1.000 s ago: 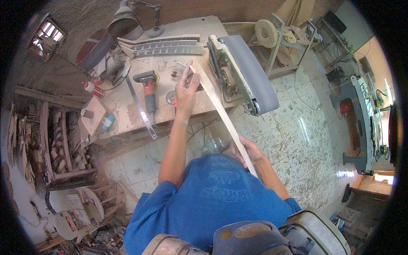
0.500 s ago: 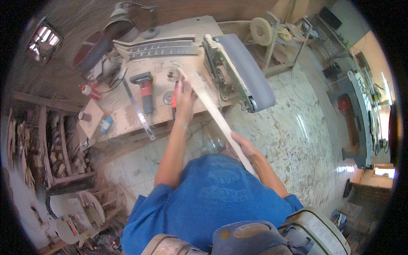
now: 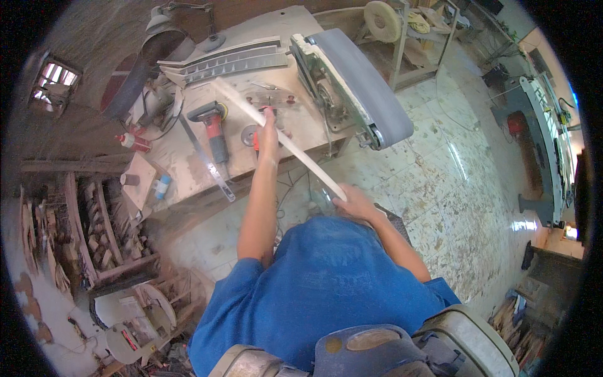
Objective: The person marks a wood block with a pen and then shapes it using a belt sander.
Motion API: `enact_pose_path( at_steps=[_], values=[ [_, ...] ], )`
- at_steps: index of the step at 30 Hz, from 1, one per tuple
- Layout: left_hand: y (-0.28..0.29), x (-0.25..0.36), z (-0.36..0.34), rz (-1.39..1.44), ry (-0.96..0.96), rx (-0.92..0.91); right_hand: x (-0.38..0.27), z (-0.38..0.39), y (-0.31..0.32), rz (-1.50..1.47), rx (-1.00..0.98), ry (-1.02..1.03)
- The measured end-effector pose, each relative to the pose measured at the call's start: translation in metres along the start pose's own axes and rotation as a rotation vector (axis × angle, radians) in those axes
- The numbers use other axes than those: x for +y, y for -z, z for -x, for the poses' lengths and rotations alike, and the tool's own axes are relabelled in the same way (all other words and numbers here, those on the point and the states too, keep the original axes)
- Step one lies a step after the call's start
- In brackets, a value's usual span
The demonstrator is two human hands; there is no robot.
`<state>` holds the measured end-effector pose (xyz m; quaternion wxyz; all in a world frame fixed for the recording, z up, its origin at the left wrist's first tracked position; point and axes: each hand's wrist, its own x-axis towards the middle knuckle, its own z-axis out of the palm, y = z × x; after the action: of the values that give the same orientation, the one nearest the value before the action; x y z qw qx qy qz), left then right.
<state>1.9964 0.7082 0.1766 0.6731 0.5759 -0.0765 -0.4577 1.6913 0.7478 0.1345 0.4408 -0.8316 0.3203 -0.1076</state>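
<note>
A long, thin, pale wooden strip (image 3: 306, 160) slants across the front of me, its far end over the workbench (image 3: 251, 28). My left hand (image 3: 269, 133) is closed around its middle, above the bench's front edge. At the near end, my right hand (image 3: 355, 203) grips the strip, with its fingers partly hidden. Right of the strip stands a belt sander (image 3: 361, 81) with a wide grey belt. Left of it lie a red and black angle grinder (image 3: 215, 135) and a metal ruler (image 3: 207, 163). A second red tool (image 3: 257, 142) shows partly behind my left hand.
Slotted grey strips (image 3: 235, 65) lie at the bench's back beside a desk lamp (image 3: 166, 38). Red bottles (image 3: 135, 142) and a small blue-and-white container (image 3: 162, 186) are on the left. A rack of wood offcuts (image 3: 103, 232) stands at lower left, a large grey machine (image 3: 534, 144) far right.
The strip's far end has swung left and outward over the bench, and its near end has come up away from my body. Both hands still hold it; my right hand has shifted toward its end.
</note>
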Motion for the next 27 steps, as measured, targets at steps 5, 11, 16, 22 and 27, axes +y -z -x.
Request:
enact_pose_path(
  at_steps=[5, 11, 16, 22, 27],
  values=[
    [0.026, -0.046, -0.059, -0.297, -0.012, -0.2, 0.011, -0.023, -0.032, 0.04, -0.002, -0.224],
    [0.045, -0.085, -0.032, -1.008, -0.439, 0.112, 0.032, -0.052, -0.034, 0.028, 0.094, -0.433],
    [0.078, -0.077, -0.025, -1.132, -0.451, 0.161, 0.058, -0.069, -0.039, 0.094, 0.141, -0.346],
    [0.1, -0.097, -0.014, -0.969, -0.433, 0.199, 0.077, -0.096, -0.058, -0.007, 0.045, -0.437],
    [0.095, -0.112, 0.015, -0.912, -0.305, 0.17, 0.119, -0.127, -0.071, -0.056, 0.08, -0.301]
  ],
)
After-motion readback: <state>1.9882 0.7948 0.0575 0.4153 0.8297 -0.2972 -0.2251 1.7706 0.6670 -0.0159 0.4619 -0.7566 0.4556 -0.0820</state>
